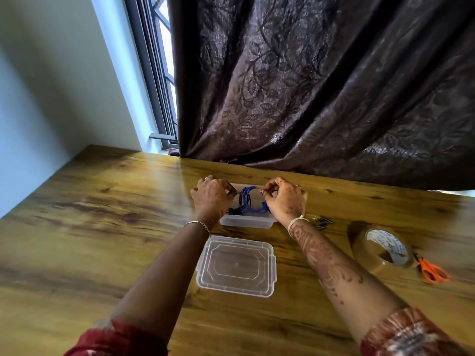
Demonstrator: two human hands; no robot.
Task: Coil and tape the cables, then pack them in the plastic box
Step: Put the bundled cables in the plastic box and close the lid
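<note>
Dark brown curtain with a leaf pattern fills the upper right and hangs down to the far edge of a wooden table. A strip of window shows to its left.

On the table, a clear plastic lid lies flat between the two forearms. Just beyond it stands the open plastic box. A roll of brown tape lies to the right, well apart from the box.

Both hands are over the box. The left hand has its fingers curled at the box's left side, though I cannot tell whether it grips the rim, a cable or nothing. The right hand has thumb and fingertips pinched together on the blue cable. That cable sits coiled inside the box, with a black cable low beside it at the left.

Orange-handled scissors lie just right of the tape roll. A small dark bundle lies by the right wrist, too blurred to identify.
</note>
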